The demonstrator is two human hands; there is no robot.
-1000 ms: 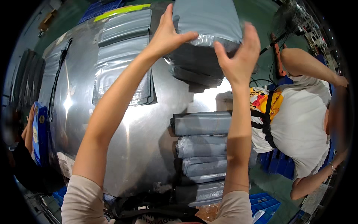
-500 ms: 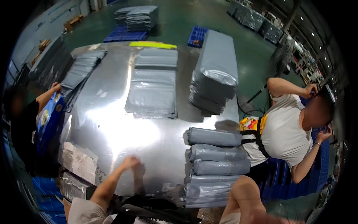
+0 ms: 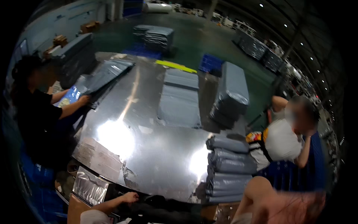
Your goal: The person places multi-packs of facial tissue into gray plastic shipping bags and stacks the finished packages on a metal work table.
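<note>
My left hand point(image 3: 130, 197) is low at the near edge of the metal-topped table point(image 3: 167, 149), beside dark fabric. Its fingers are curled in, and nothing shows in them. My right hand point(image 3: 298, 206) looms large and blurred at the lower right, close to the camera, with its arm bent up. Its fingers are not clear. Nearest to the right arm, a stack of rolled grey plastic bags point(image 3: 229, 181) lies along the table's right side. Flat grey bags point(image 3: 181, 99) are piled at the table's far middle, beside a tall grey stack point(image 3: 233, 89).
At the left, a person in black point(image 3: 37, 112) handles grey bags point(image 3: 108, 74) and a blue package point(image 3: 71, 97). Another person in a white shirt point(image 3: 281, 143) stands at the right, hands raised to the head. Blue pallets point(image 3: 210, 63) stand beyond the table.
My view has tilted and shifted. My left hand has drawn back from over the tabletop to its near edge. My right hand shows more now, and the person in black has both arms on the bags.
</note>
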